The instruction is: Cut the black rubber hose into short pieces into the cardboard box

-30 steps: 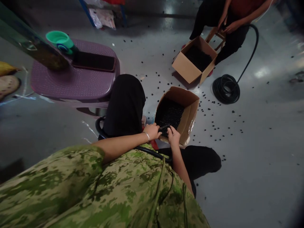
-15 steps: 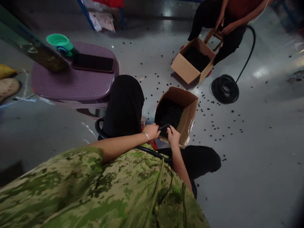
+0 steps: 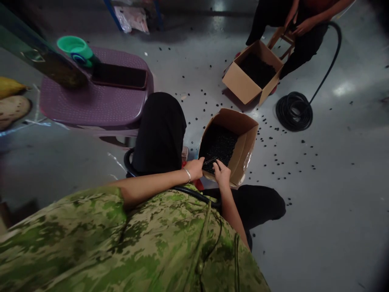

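- The person's left hand (image 3: 194, 168) and right hand (image 3: 223, 174) meet at the near rim of an open cardboard box (image 3: 243, 150) that stands on the floor between the person's knees.
- The left hand's fingers are curled together around one end of a short, thin black piece (image 3: 210, 160); the right hand's fingers are drawn close around the other end. How tightly each one pinches it cannot be told.
- The piece lies just over the near edge of the box, above its contents.
- That box is filled well up its walls with small black pieces (image 3: 220, 144), too small to name more closely.
- A black hose (image 3: 182, 189) runs across the person's lap, below the two forearms.
- More small black pieces are scattered on the grey floor (image 3: 319, 194) around the box.
- To the left stands a purple plastic stool (image 3: 91, 107) bearing a green cup (image 3: 75, 48) and a dark phone (image 3: 120, 76).
- Farther off, a second cardboard box (image 3: 240, 83) also holds dark pieces; beside it lies a coiled black hose (image 3: 294, 111), and a second person (image 3: 300, 28) sits behind it.
- Compared with a second ago, the hands and the piece stay in the same place at the box rim; only the view has shifted slightly.
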Tool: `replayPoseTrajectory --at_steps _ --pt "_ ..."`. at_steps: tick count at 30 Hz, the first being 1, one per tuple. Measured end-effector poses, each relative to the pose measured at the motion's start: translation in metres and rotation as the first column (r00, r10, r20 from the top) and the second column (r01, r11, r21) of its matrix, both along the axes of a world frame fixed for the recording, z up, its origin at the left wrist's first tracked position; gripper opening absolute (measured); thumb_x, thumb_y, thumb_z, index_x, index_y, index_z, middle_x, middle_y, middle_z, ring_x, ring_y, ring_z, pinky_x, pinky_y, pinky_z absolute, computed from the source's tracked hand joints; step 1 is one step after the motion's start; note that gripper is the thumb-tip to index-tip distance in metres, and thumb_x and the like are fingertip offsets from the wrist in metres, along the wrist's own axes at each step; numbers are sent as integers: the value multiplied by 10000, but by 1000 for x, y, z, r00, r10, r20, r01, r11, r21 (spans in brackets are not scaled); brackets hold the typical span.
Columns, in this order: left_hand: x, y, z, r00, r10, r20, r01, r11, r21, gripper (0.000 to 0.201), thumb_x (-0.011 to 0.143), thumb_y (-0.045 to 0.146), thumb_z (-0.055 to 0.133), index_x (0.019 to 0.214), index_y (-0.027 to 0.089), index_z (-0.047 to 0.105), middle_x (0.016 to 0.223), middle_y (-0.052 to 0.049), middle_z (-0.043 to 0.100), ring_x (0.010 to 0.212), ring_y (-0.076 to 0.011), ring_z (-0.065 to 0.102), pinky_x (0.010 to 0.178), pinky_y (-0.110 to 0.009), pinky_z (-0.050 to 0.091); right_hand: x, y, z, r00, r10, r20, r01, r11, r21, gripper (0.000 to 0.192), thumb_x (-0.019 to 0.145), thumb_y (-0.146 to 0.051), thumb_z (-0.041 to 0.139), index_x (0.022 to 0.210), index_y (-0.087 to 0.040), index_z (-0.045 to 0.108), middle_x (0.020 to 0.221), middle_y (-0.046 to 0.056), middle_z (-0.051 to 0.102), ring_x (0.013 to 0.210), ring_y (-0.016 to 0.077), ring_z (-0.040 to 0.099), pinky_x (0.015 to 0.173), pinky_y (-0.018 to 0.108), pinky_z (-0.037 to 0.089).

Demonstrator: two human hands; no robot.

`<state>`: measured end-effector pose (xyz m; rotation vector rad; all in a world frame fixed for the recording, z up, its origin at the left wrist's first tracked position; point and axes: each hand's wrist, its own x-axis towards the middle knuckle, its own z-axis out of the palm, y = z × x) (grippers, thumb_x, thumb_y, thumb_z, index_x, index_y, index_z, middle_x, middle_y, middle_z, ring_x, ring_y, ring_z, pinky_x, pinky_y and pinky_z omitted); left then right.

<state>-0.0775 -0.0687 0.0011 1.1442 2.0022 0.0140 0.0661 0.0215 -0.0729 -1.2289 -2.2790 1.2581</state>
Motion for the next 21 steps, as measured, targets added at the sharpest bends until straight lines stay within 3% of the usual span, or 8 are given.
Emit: replayPoseTrajectory --at_steps 7,12,21 --pt "3 -3 -9 998 63 12 -63 995 71 438 818 199 523 1255 166 503 1136 -126 663 1066 -250 635 910 -334 487 6 -4 -2 998 59 17 -58 998 -24 400 913 -428 478 1097 -151 701 748 50 725 705 178 673 708 260 523" --pt "4 -1 -14 1000 19 -3 -19 990 138 370 881 316 482 1215 169 535 1166 -121 638 1050 -254 633 885 -347 499 5 -5 -2 998 51 38 -53 998 42 378 910 -409 489 1082 -158 713 818 71 740 752 194 689 763 276 529" --pt "7 6 -21 998 -36 -59 42 992 119 478 942 365 436 1358 132 406 1130 -160 653 987 -282 658 800 -365 508 4 -2 -7 994 -3 111 -6 997 78 383 912 -397 483 1094 -147 709 857 83 747 766 190 690 777 266 517"
